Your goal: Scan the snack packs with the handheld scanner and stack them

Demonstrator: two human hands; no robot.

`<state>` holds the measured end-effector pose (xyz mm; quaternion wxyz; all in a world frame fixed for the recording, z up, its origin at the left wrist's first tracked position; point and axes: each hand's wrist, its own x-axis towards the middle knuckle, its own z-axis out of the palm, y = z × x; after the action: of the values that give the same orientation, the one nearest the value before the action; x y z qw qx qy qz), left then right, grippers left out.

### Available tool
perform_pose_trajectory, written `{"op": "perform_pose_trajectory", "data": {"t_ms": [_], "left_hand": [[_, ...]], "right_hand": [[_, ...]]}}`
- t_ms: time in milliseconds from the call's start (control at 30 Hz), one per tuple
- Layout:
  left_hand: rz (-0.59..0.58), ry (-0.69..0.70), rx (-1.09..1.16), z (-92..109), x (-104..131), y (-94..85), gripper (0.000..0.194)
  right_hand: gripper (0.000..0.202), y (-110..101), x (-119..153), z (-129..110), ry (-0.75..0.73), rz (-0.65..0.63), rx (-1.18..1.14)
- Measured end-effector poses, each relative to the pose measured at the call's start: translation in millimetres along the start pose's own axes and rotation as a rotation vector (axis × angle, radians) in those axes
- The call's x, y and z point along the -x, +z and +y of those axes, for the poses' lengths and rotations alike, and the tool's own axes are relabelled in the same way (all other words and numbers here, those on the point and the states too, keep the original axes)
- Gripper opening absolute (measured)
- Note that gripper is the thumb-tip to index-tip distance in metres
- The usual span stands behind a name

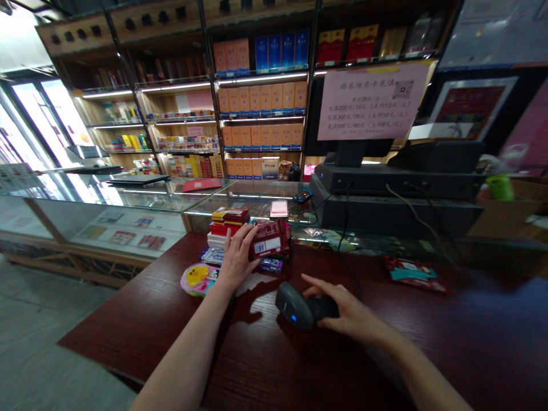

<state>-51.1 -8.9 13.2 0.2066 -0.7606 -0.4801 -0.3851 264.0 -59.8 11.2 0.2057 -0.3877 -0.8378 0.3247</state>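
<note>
My left hand (237,257) has its fingers against a dark red snack packet (270,240), whose white barcode label faces me. In my right hand (346,311) is a black handheld scanner (295,308) with a blue light, held above the wooden counter; its head points left. A stack of red, yellow and white boxes (222,228) stands behind my left hand. Blue-and-white packets (213,255) and a purple packet (270,264) lie by the stack. Left of my left wrist is a pink package with a yellow duck (197,276).
A red and teal packet (413,273) lies on the right of the wooden counter (141,319). Behind stand a black register (394,188) with a paper sign (372,103), glass display cases (128,220) and shelves of boxes. The scanner's cable runs toward the register.
</note>
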Motion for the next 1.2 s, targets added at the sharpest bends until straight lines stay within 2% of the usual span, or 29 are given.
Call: {"op": "perform_pose_trajectory", "data": {"t_ms": [300, 467, 567, 700, 833, 967, 1100, 1200], "left_hand": [[0.044, 0.053, 0.005, 3, -1, -1.1, 0.094], [0.085, 0.12, 0.007, 9, -4, -5.0, 0.09], [0.112, 0.16, 0.024, 14, -6, -6.5, 0.089], [0.126, 0.216, 0.054, 24, -7, -7.1, 0.09], [0.098, 0.273, 0.078, 33, -6, -5.9, 0.085], [0.087, 0.324, 0.107, 40, -7, -3.3, 0.081], [0.09, 0.364, 0.135, 48, -9, -3.6, 0.078], [0.093, 0.397, 0.166, 55, -10, -5.4, 0.077]], "right_hand": [[0.083, 7, -4, -8, -0.047, -0.035, 0.086], [0.087, 3, 0, -11, -0.03, -0.016, -0.024], [0.073, -2, -1, -8, -0.035, 0.089, -0.19], [0.055, -5, -9, 3, -0.015, 0.367, -0.379], [0.055, -4, -16, 12, 0.005, 0.555, -0.489], [0.062, -4, -19, 12, 0.013, 0.658, -0.536], [0.067, -3, -23, 8, 0.001, 0.68, -0.616], [0.064, -4, -25, 5, 0.01, 0.7, -0.659]]}}
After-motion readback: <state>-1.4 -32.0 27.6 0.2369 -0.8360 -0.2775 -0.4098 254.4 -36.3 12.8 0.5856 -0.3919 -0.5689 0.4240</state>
